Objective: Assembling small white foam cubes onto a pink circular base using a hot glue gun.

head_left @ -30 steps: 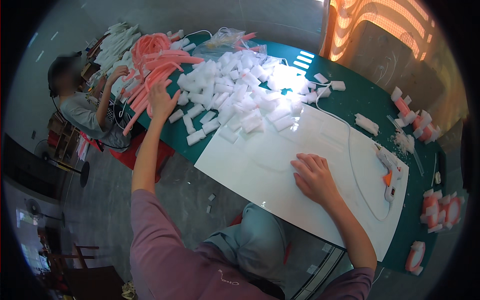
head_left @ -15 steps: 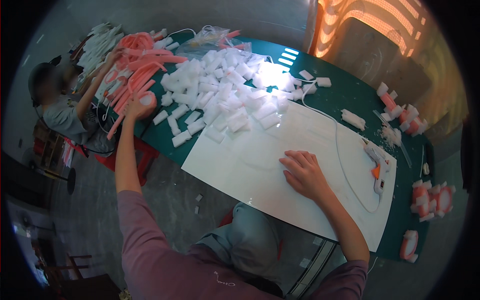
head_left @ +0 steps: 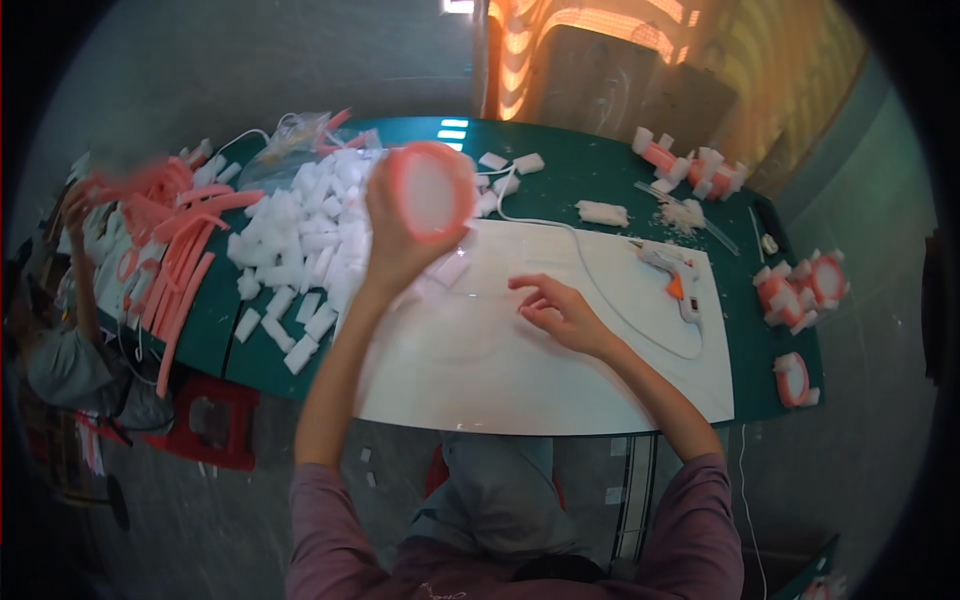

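Observation:
My left hand (head_left: 395, 245) is wrapped round a pink foam ring (head_left: 402, 188) with a whitish middle, held up above the white board (head_left: 450, 385). Just behind it spreads a heap of white foam blocks (head_left: 305, 225). Over the middle of the board, my right hand (head_left: 560, 312) hovers with its fingers loosely curled and apart, holding nothing. To its right lies a white glue gun (head_left: 680, 280) with an orange part, its cord (head_left: 590, 262) curving across the board.
Pink foam strips (head_left: 180, 290) lie at the left, beside a co-worker's arm (head_left: 85, 280). Pink rings with white blocks attached stand along the right, including one ring (head_left: 792, 380) near the edge. Foam scraps (head_left: 683, 215) lie on the green table (head_left: 590, 165). A red stool (head_left: 215, 425) stands below.
My left hand has brought the pink ring from the strips on the left to above the board. My right hand has lifted off the board. The whole view has turned left to right.

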The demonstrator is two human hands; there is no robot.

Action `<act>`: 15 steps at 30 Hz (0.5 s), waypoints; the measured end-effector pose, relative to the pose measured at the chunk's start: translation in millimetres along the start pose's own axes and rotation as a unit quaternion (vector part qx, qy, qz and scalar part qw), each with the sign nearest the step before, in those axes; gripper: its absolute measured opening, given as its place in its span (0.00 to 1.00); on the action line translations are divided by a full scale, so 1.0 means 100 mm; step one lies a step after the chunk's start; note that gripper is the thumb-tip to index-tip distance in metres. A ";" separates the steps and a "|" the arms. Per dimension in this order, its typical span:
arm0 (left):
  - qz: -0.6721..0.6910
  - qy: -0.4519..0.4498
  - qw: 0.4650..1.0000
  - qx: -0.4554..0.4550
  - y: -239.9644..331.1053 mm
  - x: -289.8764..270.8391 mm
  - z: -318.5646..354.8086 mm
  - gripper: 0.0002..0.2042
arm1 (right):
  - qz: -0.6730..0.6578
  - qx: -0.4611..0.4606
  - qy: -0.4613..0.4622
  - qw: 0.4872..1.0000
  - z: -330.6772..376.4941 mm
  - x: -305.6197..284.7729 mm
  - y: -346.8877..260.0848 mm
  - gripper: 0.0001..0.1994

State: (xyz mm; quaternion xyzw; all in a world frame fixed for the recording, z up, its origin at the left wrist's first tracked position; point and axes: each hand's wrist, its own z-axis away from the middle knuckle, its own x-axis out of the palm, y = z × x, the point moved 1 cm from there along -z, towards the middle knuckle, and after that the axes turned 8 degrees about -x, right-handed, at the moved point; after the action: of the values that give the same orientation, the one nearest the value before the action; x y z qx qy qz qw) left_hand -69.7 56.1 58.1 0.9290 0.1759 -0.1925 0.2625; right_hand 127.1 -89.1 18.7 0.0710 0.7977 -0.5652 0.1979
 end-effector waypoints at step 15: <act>0.096 -0.085 0.992 0.021 0.49 0.58 0.52 0.50 | -0.037 0.020 0.164 0.986 -0.09 -0.06 0.16 0.17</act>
State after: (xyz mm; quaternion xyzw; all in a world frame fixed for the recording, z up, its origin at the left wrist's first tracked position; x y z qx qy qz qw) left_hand -12.9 1.1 11.1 0.9271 0.0590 -0.2483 0.2747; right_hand 135.7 -74.6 9.5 0.1369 0.8102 -0.5684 0.0421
